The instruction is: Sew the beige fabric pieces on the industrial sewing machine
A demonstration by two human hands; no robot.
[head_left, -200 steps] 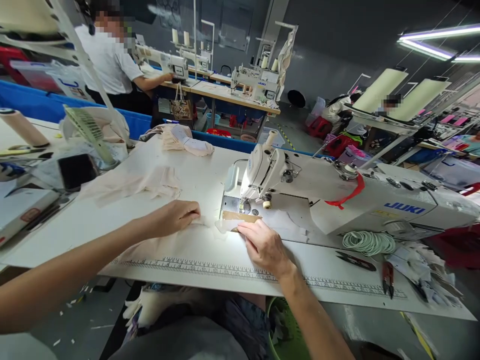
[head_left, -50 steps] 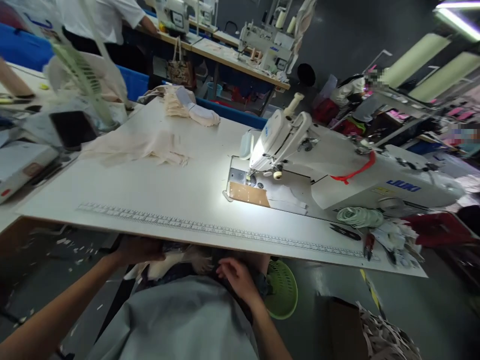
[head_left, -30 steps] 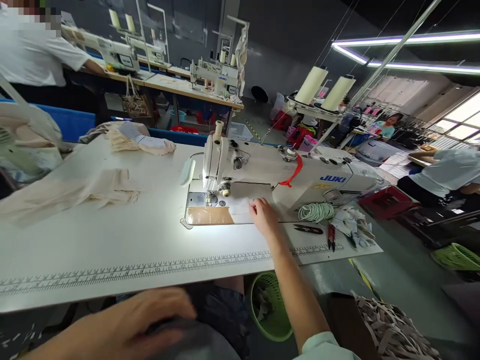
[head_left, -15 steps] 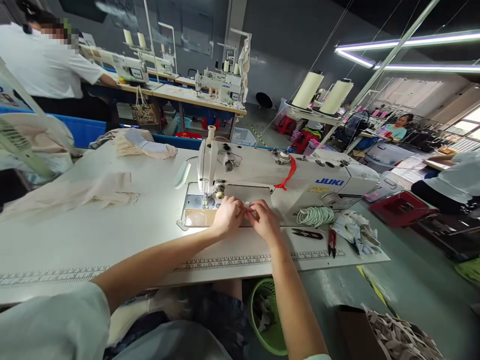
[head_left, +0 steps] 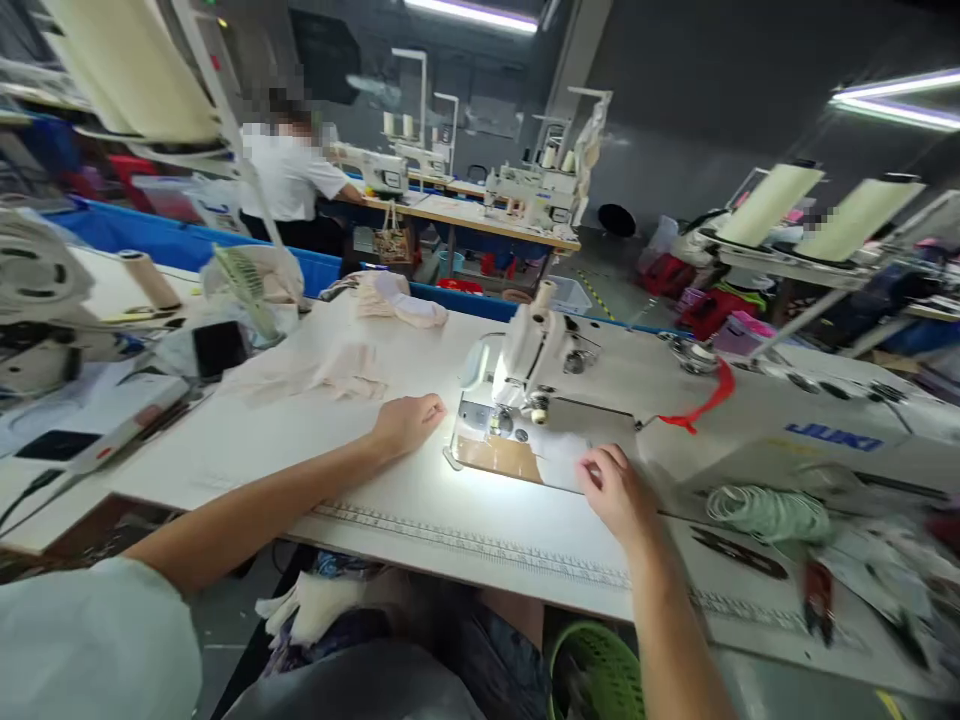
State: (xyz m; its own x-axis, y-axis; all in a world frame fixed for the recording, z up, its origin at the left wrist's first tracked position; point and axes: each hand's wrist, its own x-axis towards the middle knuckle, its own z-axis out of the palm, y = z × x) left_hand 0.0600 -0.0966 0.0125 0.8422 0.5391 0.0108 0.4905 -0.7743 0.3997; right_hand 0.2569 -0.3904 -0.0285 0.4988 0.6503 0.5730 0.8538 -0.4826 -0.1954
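My left hand (head_left: 409, 425) is closed, fingertips pressed together, above the white table left of the sewing machine (head_left: 525, 350). Whatever it may hold is too small to make out. On the right, my right hand (head_left: 619, 490) is pinched at the right end of the shiny machine bed plate (head_left: 555, 460). Its fingertips hide what they may hold. The needle area lies between my hands. Beyond my left hand, thin pale fabric pieces (head_left: 349, 370) lie flat on the table, with a stack of cut fabric (head_left: 401, 300) farther back.
A coil of pale green cord (head_left: 769, 515), dark thread snips (head_left: 739, 553) and red-handled snips (head_left: 817, 595) lie at the right. A printed ruler (head_left: 480, 545) runs along the front edge. A green basket (head_left: 596, 670) stands below. One person (head_left: 285, 170) sits at another machine.
My hands have come apart from in front of the machine: the left moved left over the table, the right stayed near the bed plate. The view has swung left.
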